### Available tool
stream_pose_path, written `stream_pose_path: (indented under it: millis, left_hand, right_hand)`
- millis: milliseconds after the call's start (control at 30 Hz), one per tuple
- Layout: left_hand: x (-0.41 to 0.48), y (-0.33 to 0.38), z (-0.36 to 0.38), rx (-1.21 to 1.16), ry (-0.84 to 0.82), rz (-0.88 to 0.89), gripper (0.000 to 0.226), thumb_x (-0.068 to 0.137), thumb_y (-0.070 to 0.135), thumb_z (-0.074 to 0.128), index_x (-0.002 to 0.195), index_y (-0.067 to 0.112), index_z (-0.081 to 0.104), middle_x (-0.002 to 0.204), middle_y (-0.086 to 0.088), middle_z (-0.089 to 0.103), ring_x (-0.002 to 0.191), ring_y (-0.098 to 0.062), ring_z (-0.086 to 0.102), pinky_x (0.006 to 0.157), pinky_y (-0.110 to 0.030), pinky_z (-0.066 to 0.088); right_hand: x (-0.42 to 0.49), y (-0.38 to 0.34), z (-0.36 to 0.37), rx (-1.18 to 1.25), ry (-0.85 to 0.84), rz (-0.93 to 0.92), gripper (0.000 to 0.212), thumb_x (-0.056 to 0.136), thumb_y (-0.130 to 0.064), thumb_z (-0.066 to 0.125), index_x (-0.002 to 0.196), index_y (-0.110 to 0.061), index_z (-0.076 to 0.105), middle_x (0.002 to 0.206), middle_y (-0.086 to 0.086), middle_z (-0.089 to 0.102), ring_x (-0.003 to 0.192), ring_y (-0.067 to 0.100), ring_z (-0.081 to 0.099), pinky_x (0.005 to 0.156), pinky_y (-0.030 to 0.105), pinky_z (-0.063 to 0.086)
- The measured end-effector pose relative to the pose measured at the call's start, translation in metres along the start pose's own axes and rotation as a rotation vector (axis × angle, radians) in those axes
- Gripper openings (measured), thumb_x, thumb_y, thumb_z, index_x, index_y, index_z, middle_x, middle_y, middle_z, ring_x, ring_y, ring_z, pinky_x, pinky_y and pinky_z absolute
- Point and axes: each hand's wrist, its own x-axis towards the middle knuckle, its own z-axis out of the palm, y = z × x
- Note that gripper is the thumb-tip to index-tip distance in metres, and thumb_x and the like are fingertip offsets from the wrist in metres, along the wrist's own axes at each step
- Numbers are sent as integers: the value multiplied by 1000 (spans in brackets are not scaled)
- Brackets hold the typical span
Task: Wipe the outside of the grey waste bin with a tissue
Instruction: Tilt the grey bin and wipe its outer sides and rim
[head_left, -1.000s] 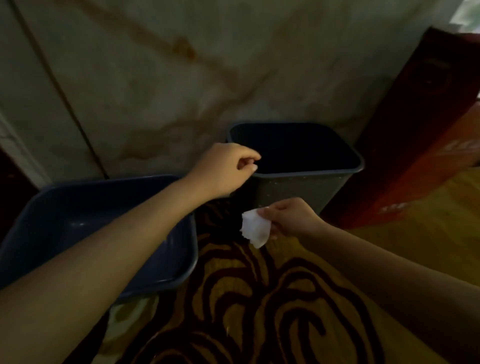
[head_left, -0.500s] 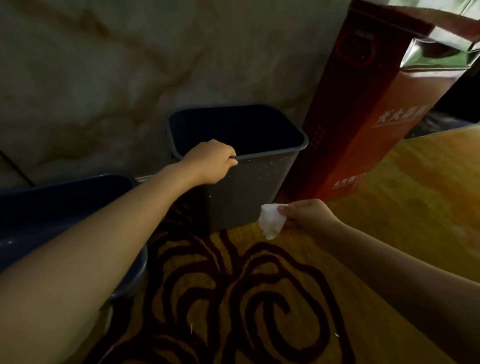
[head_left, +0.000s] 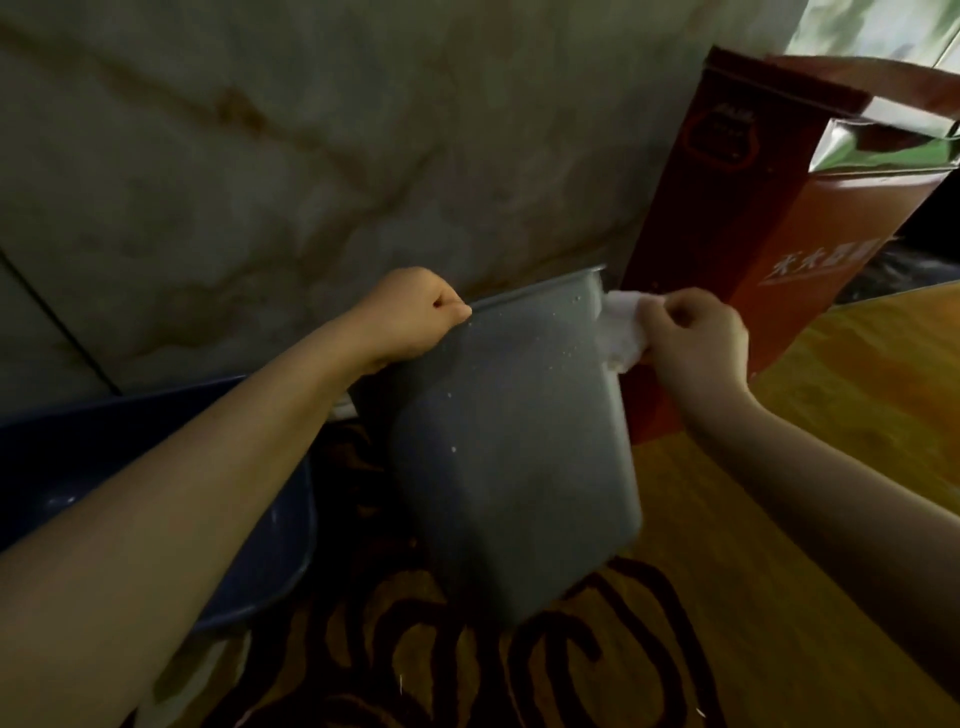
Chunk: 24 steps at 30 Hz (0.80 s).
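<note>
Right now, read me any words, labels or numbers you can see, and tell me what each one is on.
Red carton, lower face: a line of pale Chinese characters, too blurred to read.
Red carton, upper face: a dark badge with small print, too small to read.
Grey waste bin, tissue, blue tub: no text.

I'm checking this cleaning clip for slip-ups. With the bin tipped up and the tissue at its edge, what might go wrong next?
1. The grey waste bin is tilted, held only by the left hand at its rim; it may slip or swing.
2. The right hand presses the tissue close to the red box, which might get knocked.
3. The small tissue may miss the white specks across the bin's front.
</note>
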Motion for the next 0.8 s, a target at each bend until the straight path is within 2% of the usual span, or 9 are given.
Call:
stream_pose_path:
  millis: [67, 167, 233, 333, 400, 467, 633, 733, 800]
  left_hand:
    - [-5, -1, -3, -113, -25, -60, 32, 91, 24, 50, 85, 1, 72, 83, -10, 69, 68, -13, 58, 55, -23, 37]
    - [-11, -4, -6, -299, -53, -164, 29, 91, 24, 52, 73, 14, 72, 68, 2, 67, 62, -8, 60, 59, -22, 45]
    - [-11, -6, -7, -370, -38, -222, 29, 89, 23, 54, 65, 19, 70, 65, 3, 67, 60, -9, 61, 64, -25, 48]
    - [-14, -12, -6, -458, -8, -302, 28, 89, 20, 55, 64, 17, 68, 65, 0, 65, 57, -12, 60, 70, -29, 49]
    - [-17, -16, -5, -495, 15, -335, 27, 89, 19, 55, 65, 17, 67, 68, -3, 65, 62, -18, 59, 77, -35, 50]
    - [-20, -18, -4, -483, 41, -352, 26, 89, 20, 54, 66, 17, 67, 70, -4, 65, 66, -20, 59, 79, -36, 50]
    - [-18, -19, 1, -413, 109, -347, 25, 91, 21, 52, 74, 13, 69, 67, 4, 62, 65, -11, 58, 64, -25, 45]
    - [-17, -16, 6, -357, 147, -327, 28, 91, 21, 51, 84, 2, 70, 74, -8, 64, 74, -21, 60, 73, -31, 44]
    - [-16, -14, 12, -336, 129, -299, 29, 91, 22, 50, 82, 0, 67, 77, -15, 57, 76, -23, 57, 70, -31, 42]
  right_hand:
    - [14, -9, 5, -32, 104, -52, 13, 89, -23, 51, 80, -18, 59, 70, -3, 58, 55, 5, 47, 47, 18, 32]
    - [20, -14, 23, -111, 159, -119, 20, 93, -26, 48, 90, -10, 62, 81, 4, 64, 64, 13, 55, 51, 22, 37]
    - [14, -14, 41, -169, 88, -151, 28, 94, -30, 48, 96, -7, 63, 90, 13, 67, 80, 27, 61, 61, 29, 40]
    - [-6, -16, 65, -180, -27, -342, 24, 94, -24, 49, 103, -8, 64, 104, 18, 65, 99, 31, 54, 73, 30, 36]
    - [-20, -20, 78, -160, -80, -536, 21, 94, -17, 48, 103, -7, 64, 109, 16, 66, 100, 33, 52, 78, 29, 35]
    - [-29, -22, 87, -107, -100, -623, 20, 93, -14, 49, 102, -7, 65, 108, 11, 68, 93, 33, 53, 79, 30, 37]
    - [-25, -23, 103, 58, -13, -613, 10, 85, -9, 62, 91, -10, 70, 97, 3, 72, 83, 28, 56, 72, 34, 49]
    - [-14, -12, 111, 97, 11, -588, 9, 85, -9, 63, 92, -8, 69, 100, 7, 69, 92, 29, 56, 83, 31, 46]
    - [-11, -2, 115, 92, 15, -547, 10, 86, -10, 62, 93, -8, 69, 103, 7, 67, 95, 27, 52, 85, 25, 41]
